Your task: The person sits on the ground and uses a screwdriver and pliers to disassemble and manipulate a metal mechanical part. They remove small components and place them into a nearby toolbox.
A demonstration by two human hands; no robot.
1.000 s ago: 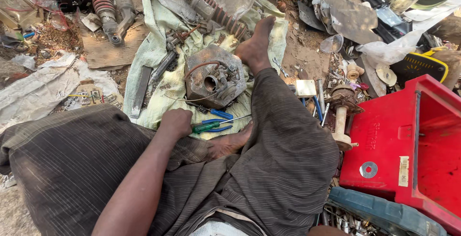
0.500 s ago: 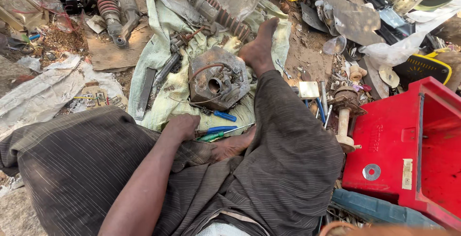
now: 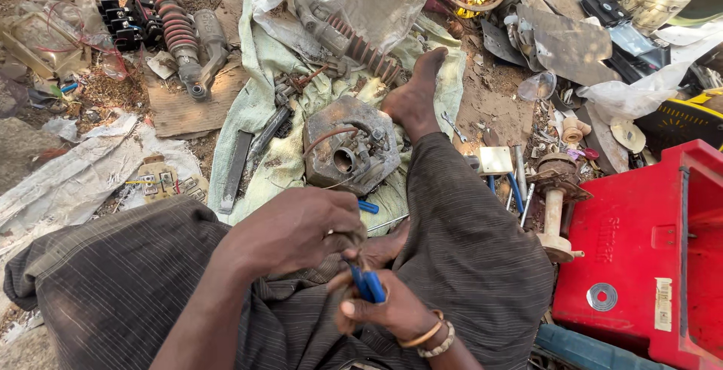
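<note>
**Pliers with blue handles held in both hands over the lap**

Pliers (image 3: 367, 286) with blue grips are held close to the body, above the lap of a seated person in dark striped cloth. The right hand (image 3: 384, 311), wearing bead bracelets at the wrist, is curled around the blue handles from below, with the fingers closed on them. The left hand (image 3: 297, 228) is closed over the top end of the tool, so the metal nose is hidden; whether anything small is pinched there cannot be told.

Work on the engine part (image 3: 350, 152) appears not yet finished. It is a rusty, grimy metal casing with a round opening and loose wires, and it lies untouched on a pale green cloth (image 3: 263, 61) spread on the ground, just beside a bare foot (image 3: 416, 97). It is not touched by either hand.

Only the handles of the pliers are seen: bright blue, worn, partly covered by the fingers. A second blue-handled tool (image 3: 368, 207) lies on the cloth near the knee. A red box (image 3: 648, 257) stands open at the right, and coil springs (image 3: 169, 20) lie at the upper left.
</note>
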